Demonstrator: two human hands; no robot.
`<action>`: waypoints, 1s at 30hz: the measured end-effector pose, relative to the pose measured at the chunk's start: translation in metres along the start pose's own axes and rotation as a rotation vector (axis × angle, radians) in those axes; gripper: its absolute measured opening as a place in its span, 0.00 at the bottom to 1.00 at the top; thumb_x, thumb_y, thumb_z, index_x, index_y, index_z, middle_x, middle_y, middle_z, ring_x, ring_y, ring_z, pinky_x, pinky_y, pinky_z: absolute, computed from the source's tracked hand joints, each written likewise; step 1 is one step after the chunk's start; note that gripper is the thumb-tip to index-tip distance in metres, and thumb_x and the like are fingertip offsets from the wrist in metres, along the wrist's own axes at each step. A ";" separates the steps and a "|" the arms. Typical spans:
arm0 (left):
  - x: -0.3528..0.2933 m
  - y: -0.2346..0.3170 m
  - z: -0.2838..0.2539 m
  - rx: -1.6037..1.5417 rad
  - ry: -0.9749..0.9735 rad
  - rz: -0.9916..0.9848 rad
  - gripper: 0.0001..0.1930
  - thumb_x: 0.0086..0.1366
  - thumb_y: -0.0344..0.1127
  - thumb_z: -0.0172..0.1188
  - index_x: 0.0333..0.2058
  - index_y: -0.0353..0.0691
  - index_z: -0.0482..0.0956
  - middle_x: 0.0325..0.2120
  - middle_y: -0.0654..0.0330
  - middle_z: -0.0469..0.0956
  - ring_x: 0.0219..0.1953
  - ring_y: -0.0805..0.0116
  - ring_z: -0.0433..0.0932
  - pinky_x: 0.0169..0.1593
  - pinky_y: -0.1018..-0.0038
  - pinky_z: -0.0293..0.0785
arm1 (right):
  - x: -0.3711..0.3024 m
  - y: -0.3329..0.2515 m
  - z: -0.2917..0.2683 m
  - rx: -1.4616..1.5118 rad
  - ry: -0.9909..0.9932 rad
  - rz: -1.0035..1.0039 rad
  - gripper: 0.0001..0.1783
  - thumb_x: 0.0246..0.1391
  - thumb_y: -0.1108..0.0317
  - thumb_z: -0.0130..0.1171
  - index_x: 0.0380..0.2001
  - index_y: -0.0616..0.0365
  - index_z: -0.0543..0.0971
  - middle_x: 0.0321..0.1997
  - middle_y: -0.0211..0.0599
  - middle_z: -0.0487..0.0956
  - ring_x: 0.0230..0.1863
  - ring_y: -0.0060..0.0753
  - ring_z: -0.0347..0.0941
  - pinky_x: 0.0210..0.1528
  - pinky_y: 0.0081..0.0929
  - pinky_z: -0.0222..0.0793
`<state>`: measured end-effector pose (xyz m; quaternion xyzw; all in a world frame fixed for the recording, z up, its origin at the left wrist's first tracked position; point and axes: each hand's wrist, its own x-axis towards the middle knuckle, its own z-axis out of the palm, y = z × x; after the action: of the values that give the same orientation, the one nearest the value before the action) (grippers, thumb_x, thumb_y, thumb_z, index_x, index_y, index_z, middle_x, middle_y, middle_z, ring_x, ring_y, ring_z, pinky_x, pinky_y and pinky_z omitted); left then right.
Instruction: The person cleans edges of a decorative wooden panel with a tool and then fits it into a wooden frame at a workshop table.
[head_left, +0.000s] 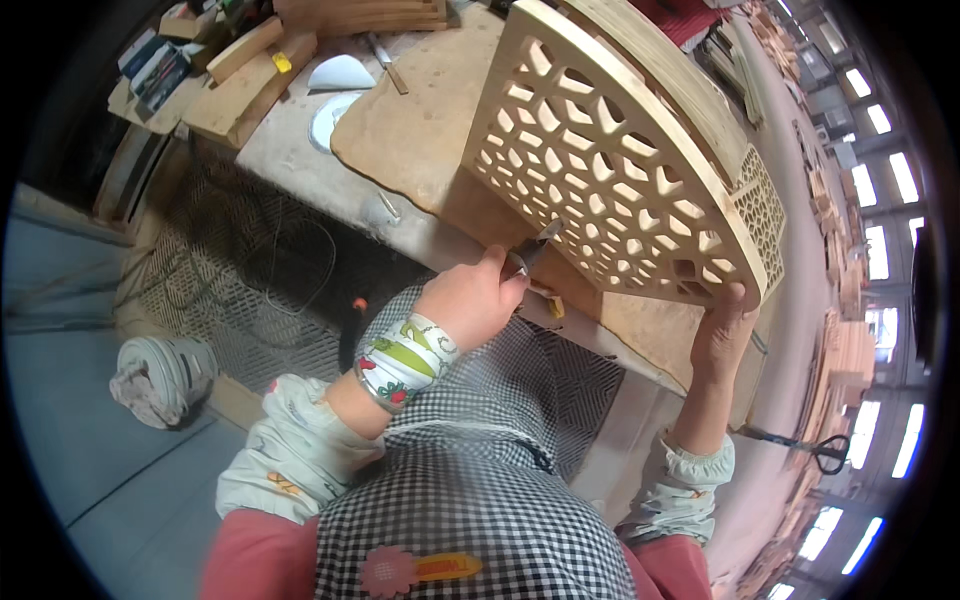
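Two bare hands: both engaged, left on a tool, right on a panel.
Left hand (470, 303): fingers closed together around a dark-handled tool (527, 255); patterned cuff at the wrist.
Tool tip: metal, directed at the panel's lower edge; contact or small gap, cannot tell.
Right hand (722, 335): clamped on the panel's lower right corner, thumb uppermost; remaining fingers mostly hidden.
Lattice panel (612, 178): pale wood, irregular cut-outs, curved outer edge; raised on edge and tilted above the bench, in front of the person.
Behind panel: a second, finer lattice piece (762, 205), partly covered.
Bench (282, 150): carries a brown sheet (425, 115), spreading beneath and left of the panel.
Far side of bench: wooden-handled blade (390, 68), near a white round dish (325, 122); wood blocks (240, 105) farther left.
Floor, left: white bucket (190, 365), cloth over its side.
Right side: dark-handled scissors (828, 453), beyond the right forearm.
Clothing: checked apron (450, 500), pale sleeve covers (295, 455).
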<state>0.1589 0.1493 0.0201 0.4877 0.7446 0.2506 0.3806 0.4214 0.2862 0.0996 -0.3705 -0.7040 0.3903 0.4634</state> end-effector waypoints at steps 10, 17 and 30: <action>-0.030 -0.063 0.004 -0.092 0.098 0.181 0.23 0.71 0.50 0.54 0.54 0.39 0.72 0.28 0.47 0.83 0.27 0.45 0.82 0.33 0.55 0.77 | 0.007 -0.008 0.010 0.052 -0.050 0.051 0.35 0.61 0.42 0.63 0.55 0.65 0.78 0.49 0.33 0.82 0.50 0.28 0.76 0.56 0.30 0.70; -0.018 -0.034 0.010 0.280 0.193 0.080 0.20 0.70 0.50 0.51 0.48 0.38 0.69 0.29 0.43 0.84 0.33 0.39 0.83 0.37 0.47 0.79 | 0.010 -0.007 0.013 0.061 -0.007 0.053 0.32 0.60 0.43 0.65 0.53 0.62 0.80 0.47 0.33 0.83 0.50 0.26 0.76 0.56 0.28 0.69; 0.010 -0.019 0.024 0.452 0.234 0.036 0.24 0.70 0.51 0.51 0.53 0.37 0.65 0.26 0.41 0.83 0.32 0.36 0.83 0.37 0.44 0.79 | 0.007 -0.026 0.016 0.139 -0.103 0.130 0.24 0.59 0.52 0.70 0.50 0.61 0.82 0.43 0.28 0.83 0.42 0.20 0.77 0.47 0.22 0.74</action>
<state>0.1659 0.1510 -0.0121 0.5414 0.8118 0.1394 0.1685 0.4001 0.2786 0.1208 -0.3619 -0.6725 0.4861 0.4248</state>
